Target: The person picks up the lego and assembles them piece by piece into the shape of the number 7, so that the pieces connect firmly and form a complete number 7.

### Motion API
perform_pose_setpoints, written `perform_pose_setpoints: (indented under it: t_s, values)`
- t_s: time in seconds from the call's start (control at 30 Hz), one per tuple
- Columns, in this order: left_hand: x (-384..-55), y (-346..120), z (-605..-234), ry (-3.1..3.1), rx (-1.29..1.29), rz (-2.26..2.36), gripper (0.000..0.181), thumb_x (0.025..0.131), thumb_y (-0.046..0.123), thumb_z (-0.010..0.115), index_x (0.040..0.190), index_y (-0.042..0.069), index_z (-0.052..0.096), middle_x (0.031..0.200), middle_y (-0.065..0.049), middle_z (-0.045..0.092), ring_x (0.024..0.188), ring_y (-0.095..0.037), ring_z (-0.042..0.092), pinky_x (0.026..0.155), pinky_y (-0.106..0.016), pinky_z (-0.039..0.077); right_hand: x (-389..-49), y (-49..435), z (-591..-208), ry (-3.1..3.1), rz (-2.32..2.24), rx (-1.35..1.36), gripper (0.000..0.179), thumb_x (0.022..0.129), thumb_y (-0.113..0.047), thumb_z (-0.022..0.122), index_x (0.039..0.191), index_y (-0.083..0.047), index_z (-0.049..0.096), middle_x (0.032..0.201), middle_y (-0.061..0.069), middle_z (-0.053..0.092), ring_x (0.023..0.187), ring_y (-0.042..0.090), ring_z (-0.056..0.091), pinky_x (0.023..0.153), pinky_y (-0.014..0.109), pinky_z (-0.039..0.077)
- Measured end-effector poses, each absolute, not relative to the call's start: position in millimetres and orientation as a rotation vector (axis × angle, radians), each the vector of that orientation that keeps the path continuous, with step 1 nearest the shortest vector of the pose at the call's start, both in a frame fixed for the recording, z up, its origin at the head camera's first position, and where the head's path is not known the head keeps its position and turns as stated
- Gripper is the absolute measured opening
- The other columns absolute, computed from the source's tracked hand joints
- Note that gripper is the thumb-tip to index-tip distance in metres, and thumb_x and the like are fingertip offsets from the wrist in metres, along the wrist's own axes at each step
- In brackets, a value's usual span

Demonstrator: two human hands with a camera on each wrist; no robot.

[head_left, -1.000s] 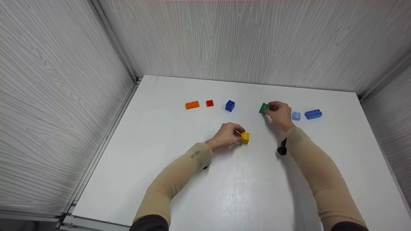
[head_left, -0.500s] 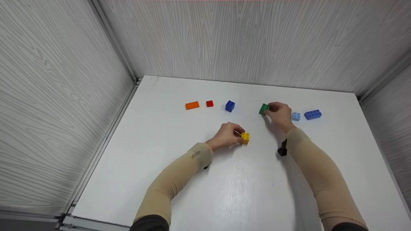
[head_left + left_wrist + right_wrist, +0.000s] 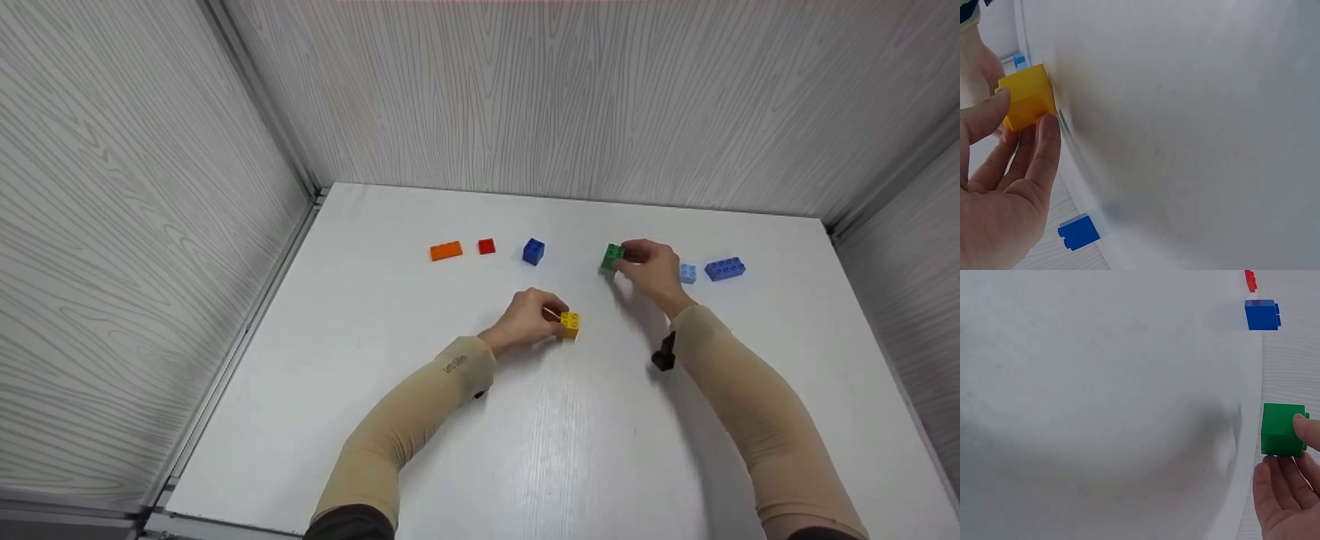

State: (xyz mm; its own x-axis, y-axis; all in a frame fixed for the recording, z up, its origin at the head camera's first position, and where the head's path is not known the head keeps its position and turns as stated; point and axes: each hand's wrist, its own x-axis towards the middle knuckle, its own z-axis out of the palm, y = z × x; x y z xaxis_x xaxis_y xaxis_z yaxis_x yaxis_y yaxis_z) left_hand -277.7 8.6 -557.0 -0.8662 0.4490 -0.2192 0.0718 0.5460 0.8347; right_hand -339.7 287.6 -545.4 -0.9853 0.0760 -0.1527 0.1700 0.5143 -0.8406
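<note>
In the head view my left hand pinches a yellow toy brick between thumb and fingers, near the middle of the table. The left wrist view shows the thumb on one side of the yellow brick and fingertips on another. Farther back and to the right, my right hand grips a green toy brick. In the right wrist view the green brick appears raised off the tabletop, thumb on its face and fingers beneath. A dark blue brick stands to the left of the green one.
On the white table, an orange brick and a small red brick lie at the back left. A light blue brick, partly behind my right hand, and a longer blue brick lie right. Panelled walls enclose the table.
The right hand with the green brick has shifted very slightly, its shadow now a little apart from the brick. The left hand keeps its grip on the yellow brick. The head view has shifted slightly.
</note>
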Motion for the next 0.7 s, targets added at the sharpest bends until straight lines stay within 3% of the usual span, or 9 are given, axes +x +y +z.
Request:
perform_pose_setpoints:
  t_s: [0.7]
  values:
    - [-274.8,9.3,-555.4,2.376,0.385,1.256,0.035,0.103,0.012,0.083,0.137,0.01,0.078,0.134,-0.006,0.076,0.117,-0.019,0.071,0.11,-0.035,0.062,-310.4,278.6,-537.3,2.628,-1.49,0.036,0.05,0.106,-0.025,0.08,0.153,-0.01,0.067,0.151,0.017,0.071,0.142,0.035,0.068,0.125,0.053,0.054]
